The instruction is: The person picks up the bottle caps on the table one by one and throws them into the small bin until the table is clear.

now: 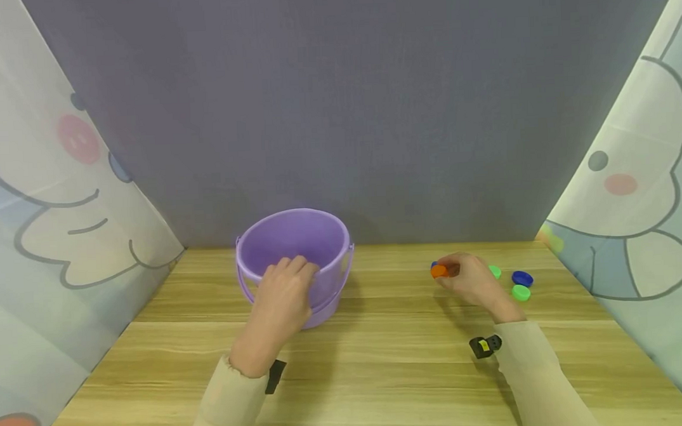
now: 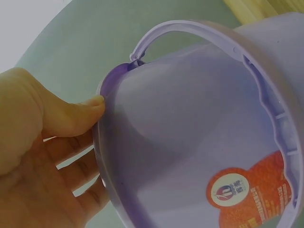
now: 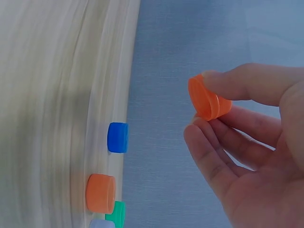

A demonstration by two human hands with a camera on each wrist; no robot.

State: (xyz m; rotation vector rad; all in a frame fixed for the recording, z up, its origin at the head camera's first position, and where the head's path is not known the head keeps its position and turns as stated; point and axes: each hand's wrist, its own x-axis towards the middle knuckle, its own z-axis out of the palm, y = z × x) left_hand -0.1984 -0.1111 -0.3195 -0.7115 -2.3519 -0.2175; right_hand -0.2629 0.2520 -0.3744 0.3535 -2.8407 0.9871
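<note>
My left hand grips the near rim of a purple bucket. In the left wrist view the thumb presses the outer wall while the other fingers go over the rim to the inside. The bucket's handle hangs down over an orange label. To the right, my right hand pinches an orange bottle cap between thumb and fingers, above the table. Below it stand a blue cap, another orange cap and a green cap.
Right of my right hand lie a dark blue cap, a light green cap and another green one. A grey panel rises behind the wooden table. Printed cloth walls flank both sides.
</note>
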